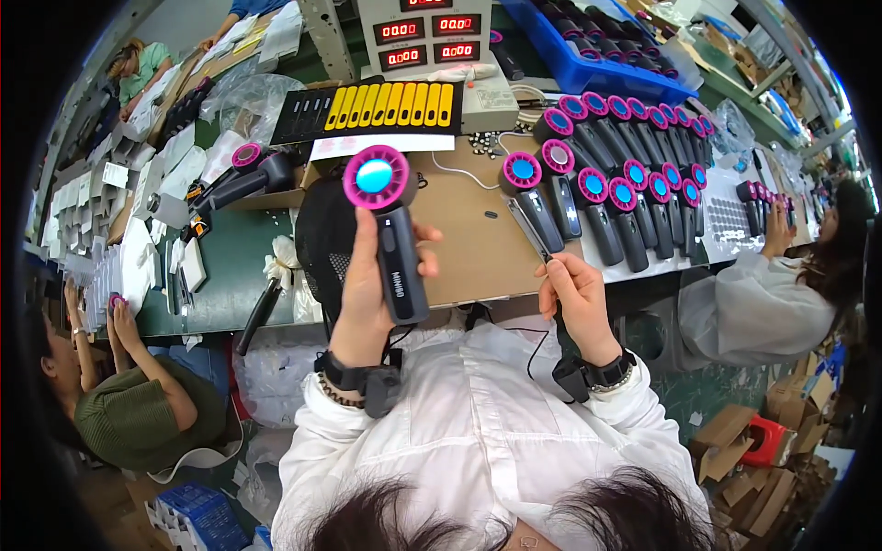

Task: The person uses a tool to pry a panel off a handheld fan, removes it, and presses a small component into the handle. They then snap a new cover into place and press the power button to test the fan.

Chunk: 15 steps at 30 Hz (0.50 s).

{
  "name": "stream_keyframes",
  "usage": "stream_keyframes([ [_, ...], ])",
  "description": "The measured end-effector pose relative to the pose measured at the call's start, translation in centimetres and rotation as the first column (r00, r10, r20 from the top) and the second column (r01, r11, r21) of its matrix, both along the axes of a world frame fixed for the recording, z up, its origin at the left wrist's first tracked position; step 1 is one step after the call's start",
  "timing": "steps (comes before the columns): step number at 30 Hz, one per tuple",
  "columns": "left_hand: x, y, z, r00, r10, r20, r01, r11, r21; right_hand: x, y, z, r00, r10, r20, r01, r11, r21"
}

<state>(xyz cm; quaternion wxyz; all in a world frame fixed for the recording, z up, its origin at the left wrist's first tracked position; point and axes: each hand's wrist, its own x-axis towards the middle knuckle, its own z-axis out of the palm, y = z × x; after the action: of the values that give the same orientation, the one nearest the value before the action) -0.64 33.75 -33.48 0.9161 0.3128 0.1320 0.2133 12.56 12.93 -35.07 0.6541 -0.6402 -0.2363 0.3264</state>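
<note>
Fingers of left hand (362, 292): wrapped around 1 dark handheld fan (395, 257), pink-ringed head up, above brown cardboard (464, 243).
Fingers of right hand (577, 292): pinching slim tweezer-like metal tool (528, 225), tip near other fans (628, 241).
Other fans: lying close together, right.
Beyond cardboard: yellow strips (390, 106), red-digit meter (429, 40).

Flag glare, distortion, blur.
Head view: whitish glare on the blue disc of the handheld fan in the left hand; head view: co-worker in dark green looks warped near the rim, black corners; head view: no obvious blur on the fan.

Matt plastic handle (399, 271), glossy disc (375, 174), metal tweezers (529, 230)
</note>
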Motion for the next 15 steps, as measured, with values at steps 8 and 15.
stream_keyframes([
  [8, 3.2, -0.5, -3.0, 0.996, -0.087, -0.023, 0.082, 0.982, -0.172, 1.1, -0.1, -2.4, 0.999, 0.023, -0.045, -0.025, 0.999, -0.034],
  [15, 5.7, -0.1, -3.3, 0.993, -0.047, -0.106, 0.031, 0.989, -0.147, 2.1, 2.0, -2.4, 0.989, 0.004, -0.15, 0.009, 0.996, 0.09],
])
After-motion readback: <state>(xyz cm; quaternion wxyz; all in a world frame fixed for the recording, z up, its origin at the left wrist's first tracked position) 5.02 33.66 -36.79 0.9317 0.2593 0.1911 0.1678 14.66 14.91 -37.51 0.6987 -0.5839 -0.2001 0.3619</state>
